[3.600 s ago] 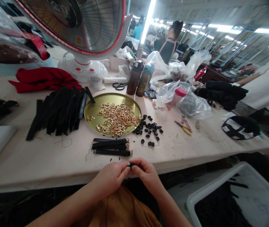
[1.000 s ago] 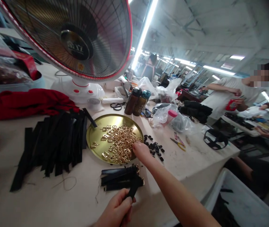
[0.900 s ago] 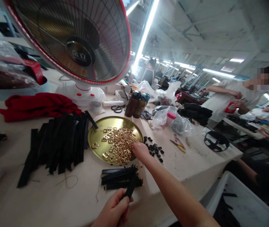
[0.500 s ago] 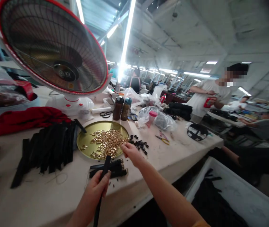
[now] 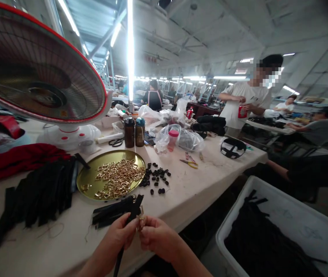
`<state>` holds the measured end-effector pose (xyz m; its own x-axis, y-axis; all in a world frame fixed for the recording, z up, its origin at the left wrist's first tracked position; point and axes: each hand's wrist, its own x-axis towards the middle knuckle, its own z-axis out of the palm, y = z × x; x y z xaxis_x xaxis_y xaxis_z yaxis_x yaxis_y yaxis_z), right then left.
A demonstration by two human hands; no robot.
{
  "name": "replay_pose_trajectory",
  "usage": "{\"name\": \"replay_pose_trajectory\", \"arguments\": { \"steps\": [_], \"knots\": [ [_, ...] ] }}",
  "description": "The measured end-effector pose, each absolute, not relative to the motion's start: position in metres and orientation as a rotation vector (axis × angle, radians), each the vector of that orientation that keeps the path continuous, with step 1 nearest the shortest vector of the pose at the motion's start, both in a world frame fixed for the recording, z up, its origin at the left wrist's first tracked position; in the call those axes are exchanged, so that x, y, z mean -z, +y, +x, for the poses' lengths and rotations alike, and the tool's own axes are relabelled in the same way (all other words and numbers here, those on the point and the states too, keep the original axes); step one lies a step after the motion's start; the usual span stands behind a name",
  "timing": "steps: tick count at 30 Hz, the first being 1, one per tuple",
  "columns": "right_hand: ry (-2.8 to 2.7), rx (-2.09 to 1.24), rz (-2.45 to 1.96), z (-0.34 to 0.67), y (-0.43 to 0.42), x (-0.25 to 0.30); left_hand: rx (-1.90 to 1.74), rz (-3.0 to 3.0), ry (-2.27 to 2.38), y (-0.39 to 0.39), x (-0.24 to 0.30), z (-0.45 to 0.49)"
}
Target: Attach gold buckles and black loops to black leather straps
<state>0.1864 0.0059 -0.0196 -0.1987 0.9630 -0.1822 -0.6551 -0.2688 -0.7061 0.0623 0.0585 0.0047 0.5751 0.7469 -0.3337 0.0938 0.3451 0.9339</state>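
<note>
My left hand (image 5: 120,233) is closed round a black strap (image 5: 135,206), whose flat end sticks up past the thumb while the rest hangs below. My right hand (image 5: 156,235) pinches a gold buckle (image 5: 140,219) right beside the strap; whether the strap passes through it I cannot tell. Just beyond my hands lie several black straps (image 5: 106,214) in a small stack. Behind them a gold round tray (image 5: 84,157) bears a heap of gold buckles (image 5: 120,177). Small black loops (image 5: 156,177) are scattered to the tray's right.
A large fan (image 5: 65,132) stands at the left, by a red cloth (image 5: 16,161) and a pile of black straps (image 5: 44,192). Two bottles (image 5: 134,132), pliers (image 5: 191,164) and scissors (image 5: 115,142) lie farther back. A white bin (image 5: 224,231) is at the right. A person (image 5: 243,100) holds a red can.
My right hand has come from the tray's edge back to my left hand, now with a gold buckle in its fingers. The view has swung right and down somewhat.
</note>
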Motion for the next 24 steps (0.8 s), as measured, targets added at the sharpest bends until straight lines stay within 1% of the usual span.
{"name": "replay_pose_trajectory", "arguments": {
  "steps": [3, 6, 10, 13, 24],
  "knots": [
    [-0.620, -1.633, -0.753, 0.185, 0.011, 0.027, -0.547, 1.219, 0.945, 0.060, -0.007, 0.065],
    [-0.543, -1.563, -0.766, 0.180, 0.017, 0.032, -0.633, 1.278, 1.045, 0.059, -0.007, 0.061],
    [-0.344, -1.697, -0.706, 0.174, 0.021, 0.039, -0.664, 1.275, 1.125, 0.058, 0.000, 0.057],
    [-0.202, -1.786, -0.710, 0.176, 0.019, 0.043, -0.670, 1.234, 1.075, 0.058, 0.009, 0.056],
    [-0.026, -1.738, -0.701, 0.199, 0.019, 0.060, -0.382, 1.448, 1.055, 0.054, 0.023, 0.035]
  ]
}}
